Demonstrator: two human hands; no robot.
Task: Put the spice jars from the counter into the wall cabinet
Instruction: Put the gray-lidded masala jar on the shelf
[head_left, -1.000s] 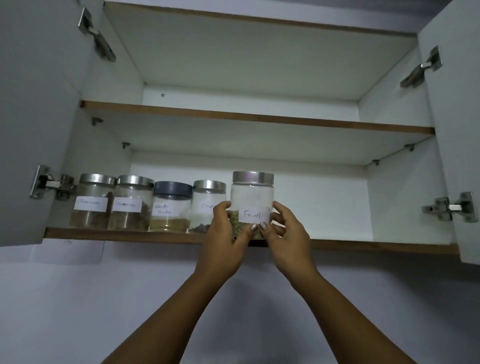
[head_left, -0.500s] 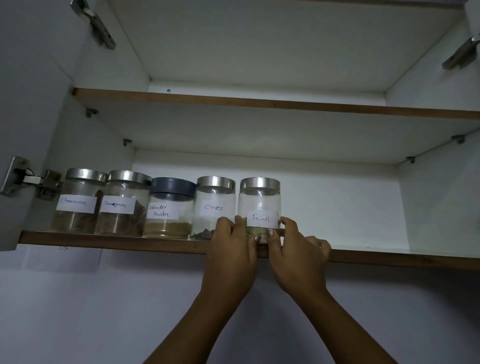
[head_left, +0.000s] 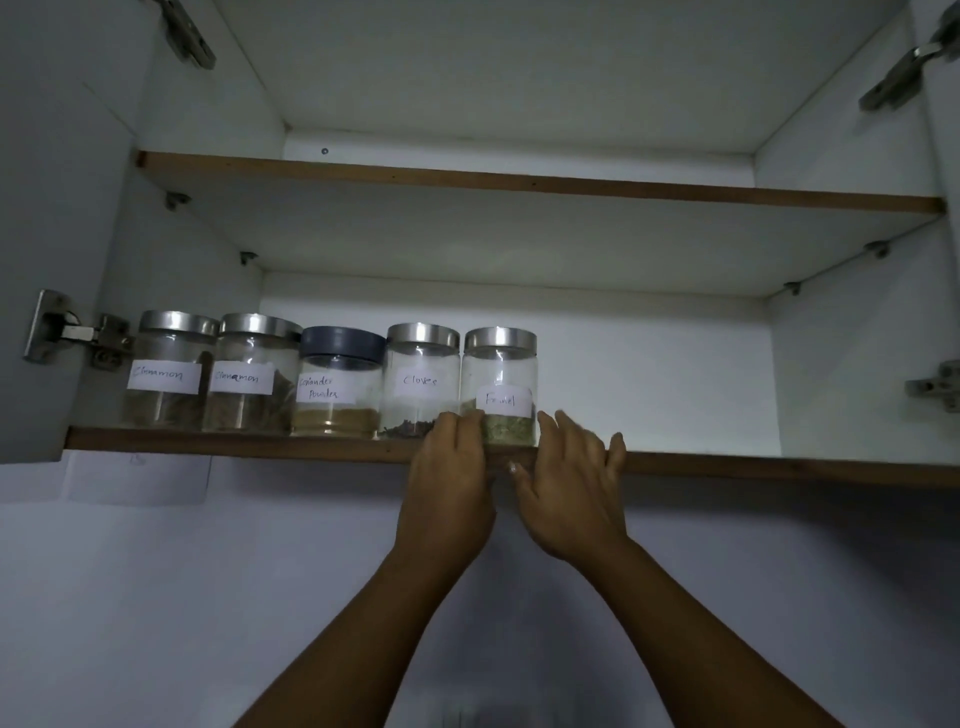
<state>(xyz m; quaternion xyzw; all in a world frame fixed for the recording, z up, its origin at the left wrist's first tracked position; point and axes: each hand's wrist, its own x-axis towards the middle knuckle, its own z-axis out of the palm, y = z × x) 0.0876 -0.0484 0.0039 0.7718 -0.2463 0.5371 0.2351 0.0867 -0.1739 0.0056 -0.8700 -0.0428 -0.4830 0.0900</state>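
Several labelled glass spice jars stand in a row on the lower shelf (head_left: 260, 447) of the open wall cabinet. From the left they are two cinnamon jars (head_left: 171, 374) (head_left: 249, 376), a dark-lidded coriander powder jar (head_left: 337, 387), a cloves jar (head_left: 422, 382) and a fennel jar (head_left: 500, 379). The fennel jar stands upright at the shelf's front edge. My left hand (head_left: 449, 483) has its fingers straight up against the jar's lower left side. My right hand (head_left: 569, 478) is just right of the jar, fingers spread and slightly blurred, apart from the glass.
The upper shelf (head_left: 519, 183) holds nothing that I can see. To the right of the fennel jar the lower shelf is bare. The left door (head_left: 47, 208) and right door (head_left: 948, 130) stand open, their metal hinges jutting inward. Below the cabinet is a plain wall.
The fennel jar went from held in front of the shelf to standing beside the cloves jar. Both hands have loosened from it, and the right hand has drawn away to the right.
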